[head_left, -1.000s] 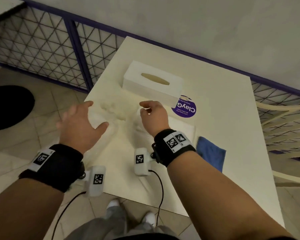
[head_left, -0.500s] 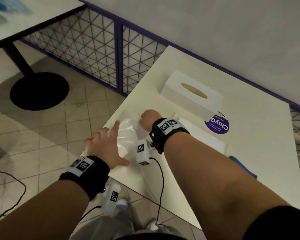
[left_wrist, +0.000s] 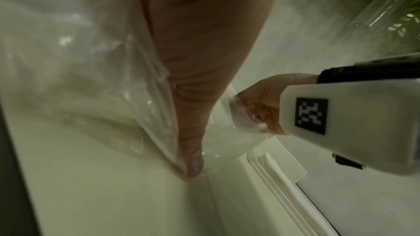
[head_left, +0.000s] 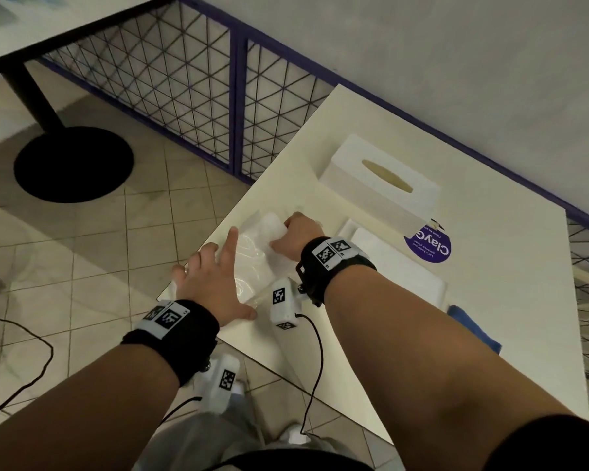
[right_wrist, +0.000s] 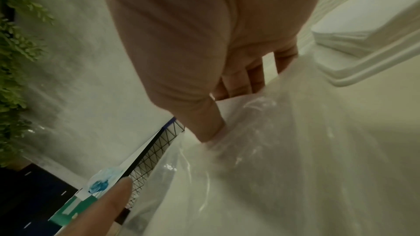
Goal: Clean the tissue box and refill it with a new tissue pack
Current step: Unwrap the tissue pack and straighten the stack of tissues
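now | clear crinkled wrapper (head_left: 252,263) | left hand (head_left: 211,283) flat on it | right hand (head_left: 295,237) pinching it

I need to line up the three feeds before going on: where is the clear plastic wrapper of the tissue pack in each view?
Head: clear plastic wrapper at the table's near left corner, between both hands.
Left wrist: wrapper fills the left half, beside the left thumb.
Right wrist: wrapper fills the lower right, under the right hand.
Shared landmark: the right hand gripping the wrapper's far end, seen in all three.
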A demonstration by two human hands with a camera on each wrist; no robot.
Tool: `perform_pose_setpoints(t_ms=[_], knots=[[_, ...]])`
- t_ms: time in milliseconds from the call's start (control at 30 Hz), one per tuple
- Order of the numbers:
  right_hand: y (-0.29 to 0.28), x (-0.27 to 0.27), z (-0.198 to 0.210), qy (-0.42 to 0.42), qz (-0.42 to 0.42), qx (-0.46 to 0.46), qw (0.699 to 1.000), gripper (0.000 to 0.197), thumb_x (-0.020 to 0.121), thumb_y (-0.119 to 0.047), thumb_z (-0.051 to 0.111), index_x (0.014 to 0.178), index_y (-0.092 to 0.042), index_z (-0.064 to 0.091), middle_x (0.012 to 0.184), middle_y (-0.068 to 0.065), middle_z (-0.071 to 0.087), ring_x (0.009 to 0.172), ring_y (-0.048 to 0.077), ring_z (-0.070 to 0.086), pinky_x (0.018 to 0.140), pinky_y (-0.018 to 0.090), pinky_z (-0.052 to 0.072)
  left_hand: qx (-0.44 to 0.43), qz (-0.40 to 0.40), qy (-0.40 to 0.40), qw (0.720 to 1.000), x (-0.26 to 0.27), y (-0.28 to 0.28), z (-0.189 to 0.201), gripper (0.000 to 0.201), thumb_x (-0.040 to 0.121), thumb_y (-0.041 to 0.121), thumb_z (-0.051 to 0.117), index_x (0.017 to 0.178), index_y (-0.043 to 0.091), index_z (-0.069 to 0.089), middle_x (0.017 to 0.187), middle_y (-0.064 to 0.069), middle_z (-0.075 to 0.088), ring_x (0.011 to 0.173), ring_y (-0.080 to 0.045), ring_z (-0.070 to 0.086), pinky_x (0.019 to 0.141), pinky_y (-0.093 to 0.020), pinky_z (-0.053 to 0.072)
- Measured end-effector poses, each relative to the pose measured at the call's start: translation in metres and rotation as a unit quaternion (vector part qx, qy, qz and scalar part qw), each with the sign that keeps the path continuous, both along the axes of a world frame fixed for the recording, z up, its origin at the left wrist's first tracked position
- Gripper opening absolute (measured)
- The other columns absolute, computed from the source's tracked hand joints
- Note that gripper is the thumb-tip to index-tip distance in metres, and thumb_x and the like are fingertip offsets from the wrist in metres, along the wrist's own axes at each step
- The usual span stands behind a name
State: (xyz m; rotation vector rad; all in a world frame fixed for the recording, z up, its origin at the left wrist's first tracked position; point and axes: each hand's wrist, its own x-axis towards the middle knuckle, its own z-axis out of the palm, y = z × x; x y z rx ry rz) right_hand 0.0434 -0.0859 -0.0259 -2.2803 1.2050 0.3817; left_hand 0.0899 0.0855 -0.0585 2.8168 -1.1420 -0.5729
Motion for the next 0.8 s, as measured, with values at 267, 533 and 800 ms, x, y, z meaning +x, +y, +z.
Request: perform_pose_setpoints(t_ms=[267,533,800], knots=[[-0.001,0.010,0.036,-0.028,0.051,-0.058,0.997,0.022,0.085,-0.026,0.052,0.099,-0.011,0.055,0.106,0.009,0.062,0.102,0.030,0.057,0.086,0.038,0.048,-0.004,0.019,0.023,1.000,0.001,0.004,0.011,0.155,0.044,0.068,0.078,0.142,0.023,-0.033,0.146,-0.003,0.023,0.133,-0.024,0.028,0.103,-0.048,0.027],[-0.002,-0.025,0.110,-0.138,0.120,-0.191,0.964,0.029,0.092,-0.011,0.042,0.120,-0.009,0.040,0.077,0.005,0.054,0.070,0.028,0.052,0.063,0.031,0.038,0.026,0.022,0.037,0.999,0.000,0.006,0.014,0.153,0.046,0.071,0.076,0.143,0.022,-0.031,0.148,-0.007,0.025,0.135,-0.027,0.028,0.108,-0.053,0.024],[-0.017,-0.139,0.145,-0.292,-0.038,-0.095,0.951,0.022,0.092,-0.023,0.057,0.111,-0.015,0.051,0.096,0.001,0.063,0.086,0.021,0.057,0.073,0.028,0.042,-0.345,0.046,0.282,0.894,-0.015,-0.048,0.058,0.146,0.043,0.057,0.088,0.149,0.032,-0.009,0.158,-0.004,0.008,0.145,-0.020,0.015,0.117,-0.042,0.019]])
